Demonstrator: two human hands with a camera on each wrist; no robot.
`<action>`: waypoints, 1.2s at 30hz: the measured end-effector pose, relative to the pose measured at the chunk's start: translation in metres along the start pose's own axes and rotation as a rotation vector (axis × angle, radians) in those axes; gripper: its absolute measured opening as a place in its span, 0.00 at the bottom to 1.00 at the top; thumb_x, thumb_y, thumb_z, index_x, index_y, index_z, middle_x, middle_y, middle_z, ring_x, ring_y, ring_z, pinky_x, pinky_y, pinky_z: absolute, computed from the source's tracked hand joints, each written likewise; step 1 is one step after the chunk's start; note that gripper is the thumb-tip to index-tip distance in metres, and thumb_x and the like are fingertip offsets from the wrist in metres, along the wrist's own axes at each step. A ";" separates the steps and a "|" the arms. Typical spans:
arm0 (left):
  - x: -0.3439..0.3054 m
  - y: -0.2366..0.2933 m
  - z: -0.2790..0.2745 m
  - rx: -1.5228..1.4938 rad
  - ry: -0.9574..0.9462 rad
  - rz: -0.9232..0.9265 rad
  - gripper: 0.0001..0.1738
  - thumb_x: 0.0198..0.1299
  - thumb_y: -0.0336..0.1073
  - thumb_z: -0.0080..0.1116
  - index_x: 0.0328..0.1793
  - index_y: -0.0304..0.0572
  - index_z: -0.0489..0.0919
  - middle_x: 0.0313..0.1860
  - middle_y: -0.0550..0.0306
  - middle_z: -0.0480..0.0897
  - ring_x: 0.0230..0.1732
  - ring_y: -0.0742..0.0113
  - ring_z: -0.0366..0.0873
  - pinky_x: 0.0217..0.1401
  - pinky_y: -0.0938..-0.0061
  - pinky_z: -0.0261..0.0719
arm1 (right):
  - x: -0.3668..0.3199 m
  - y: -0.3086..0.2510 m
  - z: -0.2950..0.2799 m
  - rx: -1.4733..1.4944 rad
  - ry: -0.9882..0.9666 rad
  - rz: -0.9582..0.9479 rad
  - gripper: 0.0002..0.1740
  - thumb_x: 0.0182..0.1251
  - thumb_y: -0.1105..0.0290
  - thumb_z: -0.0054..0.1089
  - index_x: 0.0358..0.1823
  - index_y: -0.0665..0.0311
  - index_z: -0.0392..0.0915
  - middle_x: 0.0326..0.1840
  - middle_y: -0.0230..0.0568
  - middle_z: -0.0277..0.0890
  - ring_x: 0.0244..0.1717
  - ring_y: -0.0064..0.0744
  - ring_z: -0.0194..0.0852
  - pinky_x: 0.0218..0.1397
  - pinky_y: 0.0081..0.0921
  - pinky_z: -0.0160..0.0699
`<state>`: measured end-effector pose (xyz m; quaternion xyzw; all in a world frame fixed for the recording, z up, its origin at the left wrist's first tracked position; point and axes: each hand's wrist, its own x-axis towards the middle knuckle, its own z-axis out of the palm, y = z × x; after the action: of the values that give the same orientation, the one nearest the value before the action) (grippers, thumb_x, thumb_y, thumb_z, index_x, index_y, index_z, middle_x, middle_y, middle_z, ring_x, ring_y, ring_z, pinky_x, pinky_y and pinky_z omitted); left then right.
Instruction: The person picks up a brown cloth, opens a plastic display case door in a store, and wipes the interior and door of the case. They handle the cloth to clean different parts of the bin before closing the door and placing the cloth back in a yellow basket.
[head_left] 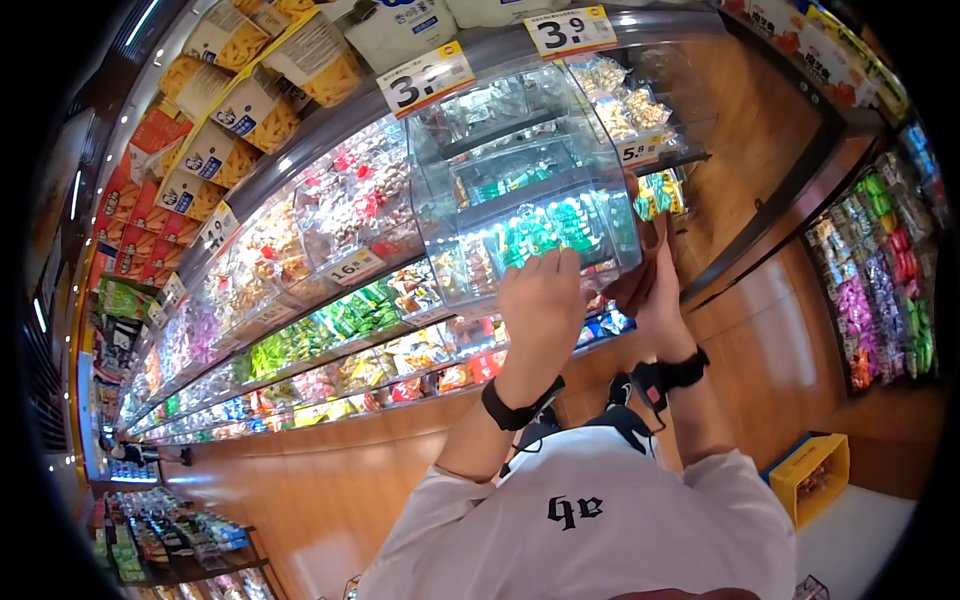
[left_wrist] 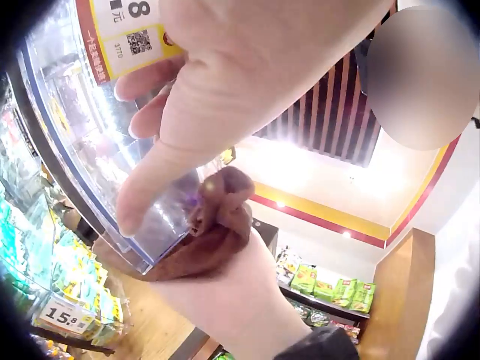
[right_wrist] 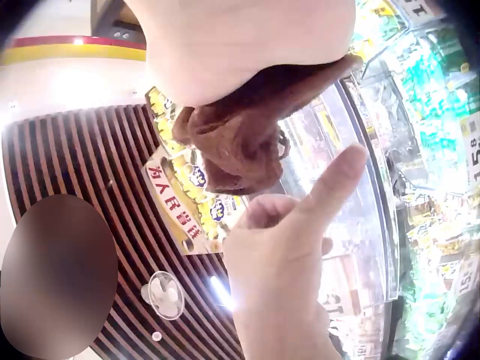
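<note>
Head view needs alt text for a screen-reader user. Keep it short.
A person's left hand grips the front edge of a clear bin of green packets in a shop; the right hand holds a brown cloth beside it. Shelves of packaged snacks with price tags stretch away leftward.

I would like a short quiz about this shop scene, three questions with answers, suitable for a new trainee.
1. In the head view, the right hand holds: A) a phone; B) a crumpled brown item; C) a spoon.
2. True or false: the yellow crate is on the floor.
3. Fill in: of the two large price cards at the top of the head view, the right one reads 3.__.

Key: 1 B; 2 true; 3 9.
</note>
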<state>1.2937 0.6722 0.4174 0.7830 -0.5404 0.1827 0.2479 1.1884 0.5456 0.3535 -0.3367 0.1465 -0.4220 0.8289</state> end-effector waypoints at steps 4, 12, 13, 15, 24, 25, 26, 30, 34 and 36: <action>-0.006 -0.004 0.005 0.049 0.010 0.018 0.23 0.37 0.37 0.79 0.39 0.47 0.77 0.34 0.61 0.80 0.39 0.59 0.82 0.39 0.61 0.73 | -0.038 -0.004 0.003 -0.043 -0.115 -0.054 0.27 0.89 0.44 0.40 0.72 0.56 0.69 0.65 0.37 0.77 0.67 0.32 0.75 0.74 0.37 0.70; -0.008 -0.001 0.015 0.051 0.029 0.020 0.24 0.40 0.39 0.80 0.42 0.48 0.77 0.35 0.60 0.79 0.39 0.60 0.81 0.41 0.63 0.73 | 0.010 -0.022 0.015 -0.046 0.141 0.008 0.16 0.88 0.51 0.47 0.63 0.50 0.74 0.47 0.25 0.73 0.46 0.22 0.70 0.46 0.21 0.73; -0.007 -0.002 0.018 0.055 0.030 0.016 0.24 0.41 0.39 0.80 0.42 0.48 0.77 0.35 0.60 0.79 0.39 0.60 0.81 0.42 0.63 0.73 | 0.009 -0.019 0.008 -0.105 0.094 0.008 0.18 0.88 0.48 0.45 0.59 0.52 0.75 0.44 0.25 0.73 0.43 0.21 0.72 0.44 0.20 0.72; -0.009 -0.004 0.021 0.068 0.021 0.002 0.25 0.41 0.40 0.80 0.42 0.48 0.77 0.35 0.60 0.79 0.39 0.60 0.81 0.42 0.63 0.73 | 0.006 -0.005 -0.014 -0.229 -0.009 -0.019 0.22 0.89 0.44 0.42 0.55 0.54 0.75 0.41 0.25 0.74 0.40 0.20 0.73 0.43 0.18 0.72; -0.015 0.010 0.021 0.082 0.057 -0.003 0.23 0.42 0.39 0.79 0.40 0.48 0.76 0.33 0.60 0.78 0.38 0.61 0.81 0.42 0.64 0.75 | 0.004 -0.048 0.025 -0.154 -0.184 0.072 0.27 0.87 0.38 0.36 0.53 0.55 0.70 0.44 0.35 0.78 0.33 0.28 0.76 0.35 0.24 0.77; -0.015 0.011 0.022 0.096 0.063 -0.005 0.22 0.43 0.39 0.79 0.40 0.48 0.76 0.33 0.60 0.78 0.38 0.61 0.81 0.42 0.64 0.75 | 0.016 -0.047 0.020 -0.153 -0.250 0.059 0.23 0.88 0.43 0.40 0.56 0.54 0.71 0.46 0.32 0.78 0.31 0.27 0.75 0.33 0.22 0.75; -0.015 0.012 0.023 0.107 0.067 -0.006 0.22 0.43 0.39 0.78 0.40 0.48 0.76 0.33 0.60 0.78 0.38 0.62 0.81 0.41 0.65 0.75 | 0.021 -0.041 0.014 -0.112 -0.130 0.065 0.24 0.88 0.43 0.42 0.61 0.55 0.71 0.52 0.30 0.77 0.39 0.25 0.76 0.36 0.22 0.76; -0.017 0.010 0.029 0.172 0.080 -0.003 0.21 0.44 0.41 0.78 0.40 0.49 0.76 0.33 0.61 0.78 0.38 0.62 0.81 0.40 0.65 0.75 | 0.030 0.004 -0.059 -0.029 0.007 0.111 0.23 0.87 0.54 0.48 0.75 0.53 0.69 0.67 0.20 0.72 0.58 0.16 0.74 0.47 0.23 0.76; -0.022 0.010 0.025 0.179 0.077 0.009 0.17 0.48 0.39 0.73 0.40 0.48 0.77 0.34 0.61 0.78 0.39 0.63 0.81 0.41 0.65 0.75 | -0.005 -0.024 -0.010 -0.015 -0.090 0.110 0.17 0.88 0.53 0.46 0.65 0.53 0.73 0.54 0.26 0.78 0.51 0.26 0.79 0.52 0.29 0.79; -0.022 0.012 0.022 0.129 0.065 0.011 0.15 0.49 0.37 0.71 0.40 0.48 0.77 0.34 0.61 0.78 0.40 0.63 0.81 0.41 0.66 0.75 | -0.015 -0.047 0.026 0.008 -0.167 0.091 0.21 0.88 0.48 0.44 0.64 0.55 0.73 0.52 0.30 0.80 0.49 0.30 0.80 0.50 0.33 0.81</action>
<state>1.2749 0.6723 0.3894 0.7882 -0.5233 0.2439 0.2132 1.1643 0.5491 0.4037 -0.3607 0.0901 -0.3550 0.8578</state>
